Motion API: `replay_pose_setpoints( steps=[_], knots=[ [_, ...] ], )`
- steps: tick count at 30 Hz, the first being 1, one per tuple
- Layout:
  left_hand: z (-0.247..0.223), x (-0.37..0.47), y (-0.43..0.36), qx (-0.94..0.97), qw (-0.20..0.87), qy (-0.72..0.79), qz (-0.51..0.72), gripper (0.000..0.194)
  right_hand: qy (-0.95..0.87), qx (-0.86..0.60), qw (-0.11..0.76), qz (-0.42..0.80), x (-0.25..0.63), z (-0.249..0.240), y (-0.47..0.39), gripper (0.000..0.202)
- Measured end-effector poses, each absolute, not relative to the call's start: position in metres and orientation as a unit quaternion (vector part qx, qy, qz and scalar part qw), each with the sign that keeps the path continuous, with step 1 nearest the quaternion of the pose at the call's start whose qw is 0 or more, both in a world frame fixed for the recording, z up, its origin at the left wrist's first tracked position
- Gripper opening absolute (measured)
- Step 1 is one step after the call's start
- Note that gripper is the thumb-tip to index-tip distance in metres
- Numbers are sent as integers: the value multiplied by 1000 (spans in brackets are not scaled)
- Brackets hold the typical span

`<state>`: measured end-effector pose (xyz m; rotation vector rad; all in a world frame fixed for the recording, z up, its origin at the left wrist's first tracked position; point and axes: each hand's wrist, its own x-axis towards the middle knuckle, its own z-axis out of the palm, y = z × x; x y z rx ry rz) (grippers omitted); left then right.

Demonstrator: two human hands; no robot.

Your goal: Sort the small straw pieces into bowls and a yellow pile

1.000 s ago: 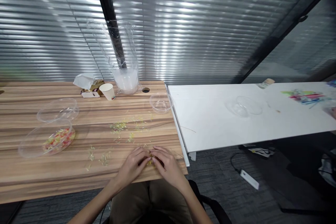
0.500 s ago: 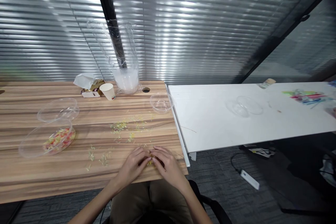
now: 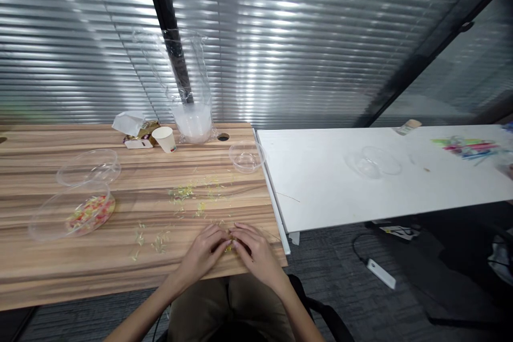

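Note:
My left hand (image 3: 206, 251) and my right hand (image 3: 255, 251) meet fingertip to fingertip close to the front edge of the wooden table (image 3: 80, 262). Both are closed in a pinch, and whatever lies between the fingertips is too small and too covered to name. A few yellow bits show just under the fingers. Beyond my hands, small yellow-green slivers (image 3: 183, 191) are scattered over the wood, with thinner clusters (image 3: 160, 241) to the left. A clear round bowl (image 3: 246, 158) stands farther back, by the table's right edge.
On the left, a clear container (image 3: 91, 217) holds red and yellow bits, with another clear container (image 3: 88, 167) behind it. A paper cup (image 3: 164, 140), a tissue pack (image 3: 138, 131) and bagged clear bowls (image 3: 195, 122) stand at the back. The adjoining white table (image 3: 320, 192) bears colourful strips (image 3: 467, 148).

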<state>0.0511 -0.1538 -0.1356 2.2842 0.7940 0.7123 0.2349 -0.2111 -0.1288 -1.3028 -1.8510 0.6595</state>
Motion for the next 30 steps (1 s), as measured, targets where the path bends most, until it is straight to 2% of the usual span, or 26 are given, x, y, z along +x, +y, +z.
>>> replay_pose_setpoints(
  steps=[30],
  knots=[
    [-132,52,-153,862,313,299,263,15,-719,-506,394,268,235,-129,-211,25]
  ],
)
